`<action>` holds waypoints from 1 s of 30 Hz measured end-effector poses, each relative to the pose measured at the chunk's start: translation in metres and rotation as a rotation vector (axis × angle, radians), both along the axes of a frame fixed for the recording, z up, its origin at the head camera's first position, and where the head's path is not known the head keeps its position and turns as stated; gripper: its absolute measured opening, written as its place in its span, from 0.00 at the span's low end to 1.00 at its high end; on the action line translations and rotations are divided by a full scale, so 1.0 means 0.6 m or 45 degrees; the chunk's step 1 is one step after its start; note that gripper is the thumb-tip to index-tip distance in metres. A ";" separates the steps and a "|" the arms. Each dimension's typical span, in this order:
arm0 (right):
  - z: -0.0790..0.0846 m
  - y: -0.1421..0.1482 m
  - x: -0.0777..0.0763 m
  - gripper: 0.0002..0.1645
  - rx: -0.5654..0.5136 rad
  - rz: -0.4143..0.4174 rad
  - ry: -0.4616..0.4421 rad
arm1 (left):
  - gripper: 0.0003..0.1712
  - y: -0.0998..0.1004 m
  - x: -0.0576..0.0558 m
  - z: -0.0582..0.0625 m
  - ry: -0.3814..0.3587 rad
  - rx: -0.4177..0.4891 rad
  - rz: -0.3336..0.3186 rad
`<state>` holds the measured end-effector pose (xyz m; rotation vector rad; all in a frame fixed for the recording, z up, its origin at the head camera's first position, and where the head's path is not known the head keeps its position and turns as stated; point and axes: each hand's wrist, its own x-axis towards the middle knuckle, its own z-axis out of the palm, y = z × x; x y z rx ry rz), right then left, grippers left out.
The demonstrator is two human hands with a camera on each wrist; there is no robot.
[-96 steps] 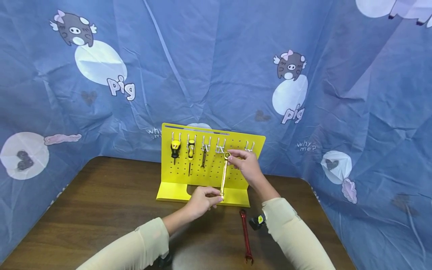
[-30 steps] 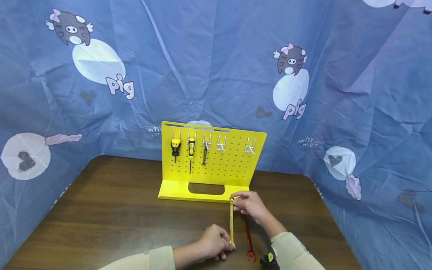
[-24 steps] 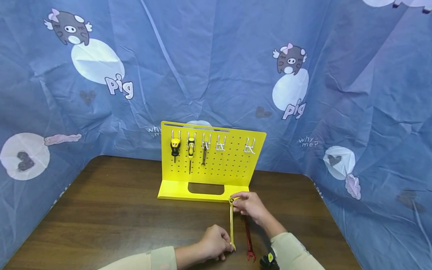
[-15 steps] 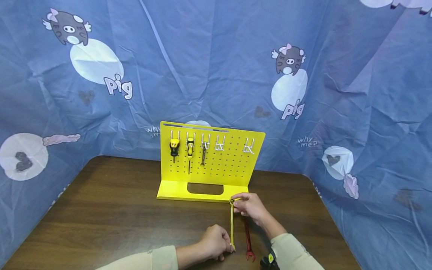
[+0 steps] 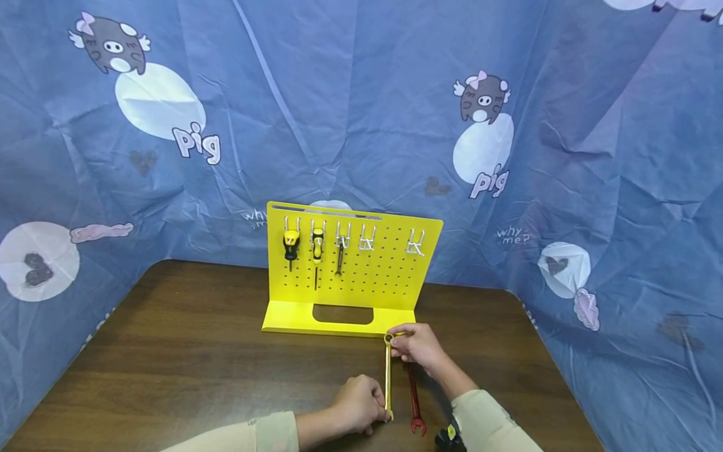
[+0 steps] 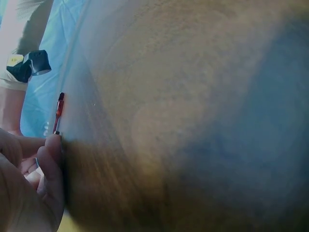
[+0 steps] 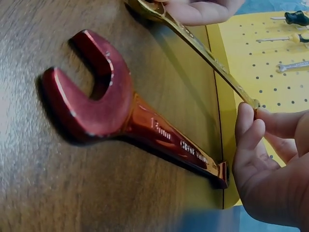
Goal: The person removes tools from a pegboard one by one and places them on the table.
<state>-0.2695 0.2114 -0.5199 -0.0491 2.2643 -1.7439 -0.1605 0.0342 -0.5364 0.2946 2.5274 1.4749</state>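
A gold-coloured combination wrench (image 5: 388, 376) lies lengthwise between my two hands, left of a red wrench (image 5: 415, 402). My left hand (image 5: 358, 405) pinches its near, open-jaw end. At the far ring end, the fingertips of my right hand (image 5: 418, 345) pinch it near the board's base. In the right wrist view a shadow runs beside the gold wrench (image 7: 203, 50); whether it touches the table I cannot tell. The red wrench (image 7: 164, 130), marked 13mm, lies on the table. In the left wrist view my left hand (image 6: 29, 188) hides most of the gold wrench.
A yellow pegboard (image 5: 361, 282) stands behind. On it hang a stubby screwdriver (image 5: 290, 245), a longer screwdriver (image 5: 317, 248) and a small dark wrench (image 5: 340, 257). Two more hook sets, a middle one (image 5: 367, 242) and a right one (image 5: 415, 245), hold nothing. Blue cloth (image 5: 361, 125) surrounds the table.
Over three seconds ago both hands held the gold wrench up before the pegboard; they have since lowered it towards me, down to the table beside the red wrench. Through the last second they stay nearly still.
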 end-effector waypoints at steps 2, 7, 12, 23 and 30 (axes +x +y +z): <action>-0.002 -0.004 -0.002 0.14 0.060 0.009 0.046 | 0.20 -0.001 -0.001 0.000 0.004 0.000 -0.003; -0.006 -0.012 -0.002 0.14 0.246 0.075 0.135 | 0.20 -0.004 -0.002 0.003 0.018 -0.031 -0.017; -0.004 -0.015 0.003 0.18 0.399 0.102 0.175 | 0.21 -0.003 0.001 0.007 -0.006 -0.033 -0.011; -0.004 -0.024 0.000 0.20 0.619 0.147 0.265 | 0.21 -0.003 -0.003 0.002 -0.012 -0.039 -0.014; -0.006 -0.025 0.000 0.19 0.665 0.168 0.263 | 0.21 -0.004 -0.003 0.002 -0.011 -0.037 -0.025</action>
